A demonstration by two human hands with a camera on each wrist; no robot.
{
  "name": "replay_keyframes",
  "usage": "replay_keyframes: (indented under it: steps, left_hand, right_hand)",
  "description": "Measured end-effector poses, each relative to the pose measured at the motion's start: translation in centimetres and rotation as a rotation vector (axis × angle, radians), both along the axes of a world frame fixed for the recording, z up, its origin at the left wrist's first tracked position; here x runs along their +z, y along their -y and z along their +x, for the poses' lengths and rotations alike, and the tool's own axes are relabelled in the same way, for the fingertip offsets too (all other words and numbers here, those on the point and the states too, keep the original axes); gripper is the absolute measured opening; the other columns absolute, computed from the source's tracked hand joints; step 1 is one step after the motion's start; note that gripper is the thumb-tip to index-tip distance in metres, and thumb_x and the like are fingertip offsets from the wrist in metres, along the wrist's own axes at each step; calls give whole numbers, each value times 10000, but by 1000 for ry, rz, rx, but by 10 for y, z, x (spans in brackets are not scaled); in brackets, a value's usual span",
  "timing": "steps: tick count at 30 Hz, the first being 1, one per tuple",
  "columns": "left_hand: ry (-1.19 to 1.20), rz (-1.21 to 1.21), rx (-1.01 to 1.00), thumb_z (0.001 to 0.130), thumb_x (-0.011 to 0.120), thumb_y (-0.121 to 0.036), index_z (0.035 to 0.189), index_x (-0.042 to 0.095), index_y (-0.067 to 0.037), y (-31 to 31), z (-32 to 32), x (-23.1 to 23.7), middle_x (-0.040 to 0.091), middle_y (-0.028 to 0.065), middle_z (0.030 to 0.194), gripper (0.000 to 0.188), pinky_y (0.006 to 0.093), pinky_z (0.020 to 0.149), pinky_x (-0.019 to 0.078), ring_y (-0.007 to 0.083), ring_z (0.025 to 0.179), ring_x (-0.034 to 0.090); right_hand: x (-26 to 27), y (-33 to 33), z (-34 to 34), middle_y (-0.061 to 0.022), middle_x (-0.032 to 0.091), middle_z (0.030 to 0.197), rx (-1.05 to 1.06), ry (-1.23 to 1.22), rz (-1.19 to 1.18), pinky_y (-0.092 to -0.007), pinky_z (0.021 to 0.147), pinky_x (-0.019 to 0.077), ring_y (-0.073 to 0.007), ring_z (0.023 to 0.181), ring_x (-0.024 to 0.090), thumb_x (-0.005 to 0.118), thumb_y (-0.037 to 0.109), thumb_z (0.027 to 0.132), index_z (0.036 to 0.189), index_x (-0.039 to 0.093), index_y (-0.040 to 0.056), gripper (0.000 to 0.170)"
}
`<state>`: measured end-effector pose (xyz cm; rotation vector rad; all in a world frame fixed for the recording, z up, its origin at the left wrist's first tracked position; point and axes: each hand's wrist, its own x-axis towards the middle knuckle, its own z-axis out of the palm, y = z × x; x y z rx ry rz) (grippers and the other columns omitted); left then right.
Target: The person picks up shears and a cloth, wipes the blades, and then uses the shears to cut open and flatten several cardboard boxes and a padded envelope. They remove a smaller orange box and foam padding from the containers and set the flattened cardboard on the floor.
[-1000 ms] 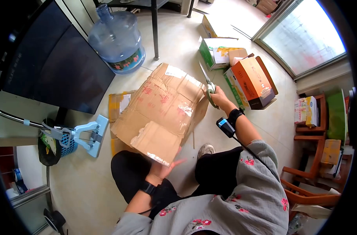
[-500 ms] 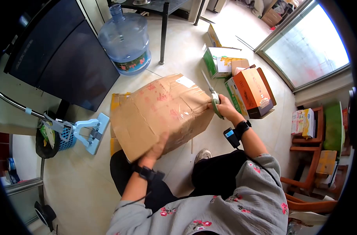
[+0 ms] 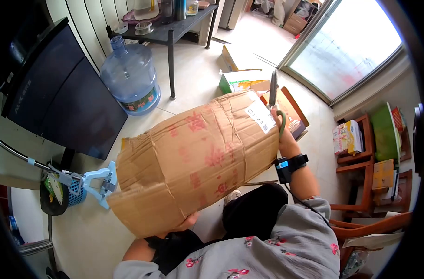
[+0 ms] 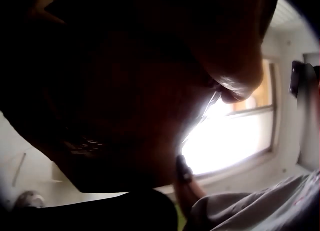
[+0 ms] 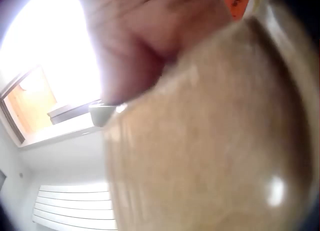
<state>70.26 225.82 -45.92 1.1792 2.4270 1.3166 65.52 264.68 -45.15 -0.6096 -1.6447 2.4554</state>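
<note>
My right hand [image 3: 286,136] grasped the scissors [image 3: 273,90] at the end of the box [image 3: 198,162], blades pointing away from me, near the white label [image 3: 260,117]. My left hand [image 3: 187,222] touched the box's near lower side; I couldn't tell how its fingers lay. The box slanted between my hands, partly over my legs.

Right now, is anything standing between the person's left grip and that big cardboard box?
Nothing visible stands between them: the left grip is against the near lower side of the cardboard box. The scissors are over at the other end, in the right grip.
</note>
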Motion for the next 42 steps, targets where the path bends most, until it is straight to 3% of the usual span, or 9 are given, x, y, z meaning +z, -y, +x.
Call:
replay_keyframes:
  steps: [5, 9, 13, 18, 25, 31, 34, 37, 42]
  left_hand:
    - [-30, -229, 33, 782, 697, -210, 1122, 611, -38, 19, -16, -35, 618, 118, 1123, 390, 410, 904, 440, 280, 1032, 568]
    - [222, -223, 506, 782, 705, -174, 1121, 604, -23, 40, -40, -83, 622, 132, 1109, 385, 412, 886, 448, 287, 1003, 580]
    - [518, 220, 761, 793, 704, -113, 1063, 599, 20, 33, -42, -134, 637, 146, 1047, 319, 417, 823, 470, 304, 931, 605]
    - [235, 140, 578, 778, 647, -38, 957, 614, -13, -18, -2, -146, 627, 177, 999, 184, 430, 850, 450, 368, 978, 569]
    - [407, -237, 442, 777, 635, -102, 974, 566, -65, 10, -3, -204, 606, 145, 883, 212, 402, 771, 480, 313, 858, 594]
    - [119, 146, 1055, 828, 669, -403, 1375, 224, 32, -1, -110, -167, 327, 295, 1344, 828, 462, 1041, 291, 416, 1251, 334]
    - [747, 686, 1152, 773, 757, -339, 1377, 272, 13, -14, -187, -188, 351, 194, 1387, 851, 439, 1047, 324, 290, 1269, 374]
    - [1087, 1021, 760, 780, 721, -61, 1119, 559, -10, -20, -208, -189, 624, 62, 1074, 379, 325, 839, 498, 195, 948, 600]
    - [896, 395, 302, 823, 656, -103, 1178, 521, 17, -70, -109, -120, 627, 68, 1084, 399, 314, 821, 497, 192, 939, 612]
  right_hand:
    - [37, 13, -8, -47, 531, 1106, -4, -112, 51, -313, 939, 465, -182, 1110, 522, 670, -106, 651, 1250, 448, 53, 657]
    - [72, 39, 14, 18, 451, 820, 133, -298, 174, -234, 673, 407, -127, 774, 486, 603, -65, 543, 868, 419, 102, 409]
    - [64, 45, 46, -99, 570, 693, 93, -429, -17, -284, 554, 459, -188, 588, 540, 530, -92, 568, 881, 423, 47, 358]
    - [47, 70, 41, -175, 620, 1070, 289, -129, 206, -346, 779, 551, -254, 981, 625, 623, 117, 866, 1069, 445, -20, 302]
    - [-29, 54, 22, -147, 634, 915, 45, 174, 152, -299, 641, 545, -200, 782, 649, 651, 140, 856, 977, 478, 7, 250]
    - [-23, 82, 34, -143, 633, 910, 147, 247, 109, -295, 655, 539, -190, 781, 637, 646, 164, 864, 950, 501, 8, 230]
    - [-25, 84, 37, -140, 629, 913, 179, 218, 205, -292, 662, 538, -189, 791, 637, 655, 194, 864, 946, 502, 8, 255]
    - [-30, 78, 42, -136, 623, 913, 175, 262, 277, -291, 654, 542, -191, 807, 639, 663, 228, 867, 959, 505, 1, 291]
    - [-48, 49, 45, -129, 598, 955, -26, 315, 280, -315, 638, 556, -202, 853, 636, 675, 339, 860, 1020, 486, -10, 427]
